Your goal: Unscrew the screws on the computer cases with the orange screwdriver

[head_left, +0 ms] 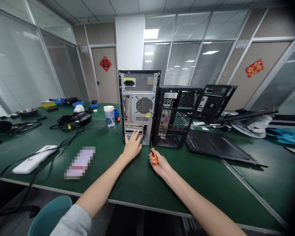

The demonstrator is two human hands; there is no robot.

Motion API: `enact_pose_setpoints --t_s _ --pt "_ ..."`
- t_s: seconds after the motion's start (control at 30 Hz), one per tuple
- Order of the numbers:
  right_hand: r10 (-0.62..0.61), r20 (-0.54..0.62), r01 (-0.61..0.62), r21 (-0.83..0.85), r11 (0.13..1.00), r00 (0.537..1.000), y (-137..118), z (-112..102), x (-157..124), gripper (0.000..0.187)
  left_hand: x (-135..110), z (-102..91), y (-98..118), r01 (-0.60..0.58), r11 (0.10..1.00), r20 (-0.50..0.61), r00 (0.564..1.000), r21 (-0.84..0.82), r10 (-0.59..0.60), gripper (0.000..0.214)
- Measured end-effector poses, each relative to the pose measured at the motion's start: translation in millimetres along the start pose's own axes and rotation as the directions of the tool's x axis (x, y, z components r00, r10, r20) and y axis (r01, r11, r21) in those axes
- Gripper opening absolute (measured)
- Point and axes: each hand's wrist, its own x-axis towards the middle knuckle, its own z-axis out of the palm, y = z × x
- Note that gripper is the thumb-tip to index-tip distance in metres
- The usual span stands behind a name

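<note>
A computer tower (140,101) stands upright in front of me, its silver rear panel facing me. My left hand (132,144) has its fingers spread over the expansion slot covers (130,128) low on that panel. In my right hand (159,163) is a screwdriver (154,156) with an orange and black handle, the fingers wrapped round it. Its thin shaft points up toward the lower right edge of the tower. Whether the tip touches anything, I cannot tell. A second, black computer case (177,119) with an open frame stands just right of the tower.
A black side panel (218,147) lies flat on the right of the green table (127,186). Another computer tower (212,103) stands behind it. On the left are a plastic cup (109,116), a white power bank-like object (34,159), a blurred-out flat item (80,163) and black cables.
</note>
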Motion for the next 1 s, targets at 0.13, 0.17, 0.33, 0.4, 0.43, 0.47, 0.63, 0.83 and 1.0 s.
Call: enact_pose_setpoints --t_s 0.13,0.17,0.33,0.4,0.43,0.47,0.63,0.83,1.0 --pt "0.008 -0.016 -0.008 0.01 1.0 1.0 -1.7 2.5 -3.7 0.017 0.2 1.4 -0.1 -0.002 1.0 -0.007 1.0 0.006 0.002 0.044" --pt "0.012 -0.017 -0.012 0.01 1.0 1.0 -2.1 3.3 -4.6 0.019 0.2 1.6 -0.1 -0.003 1.0 -0.008 1.0 0.009 0.003 0.045" --pt "0.023 -0.02 -0.023 -0.003 1.0 1.0 -3.3 5.1 -6.4 0.024 -0.3 1.5 0.0 -0.007 1.0 -0.005 1.0 0.018 0.007 0.046" --pt "0.015 -0.015 -0.015 -0.003 1.0 1.0 -3.2 4.7 -5.8 0.024 -0.5 1.3 -0.1 -0.006 1.0 -0.004 1.0 0.019 0.007 0.046" --pt "0.013 -0.011 -0.014 -0.002 1.0 1.0 -3.1 4.3 -5.4 0.023 -0.5 1.1 -0.1 -0.006 1.0 -0.004 1.0 0.02 0.006 0.046" --pt "0.015 -0.006 -0.015 -0.002 1.0 1.0 -3.0 3.8 -5.0 0.022 -0.5 1.0 -0.1 -0.006 1.0 -0.005 1.0 0.02 0.006 0.045" --pt "0.031 0.01 -0.031 -0.01 0.999 0.999 -2.7 1.7 -3.5 0.022 -0.3 0.8 -0.1 -0.007 1.0 -0.003 1.0 0.02 0.007 0.046" --pt "0.02 0.025 -0.019 -0.021 1.0 0.999 -2.0 -0.3 -1.8 0.019 0.0 0.4 0.2 -0.004 1.0 -0.004 1.0 0.013 0.004 0.046" --pt "0.033 0.025 -0.032 -0.03 0.999 0.999 -1.9 -0.4 -2.9 0.019 -0.2 1.1 -0.5 -0.003 1.0 -0.006 1.0 0.012 0.003 0.045"
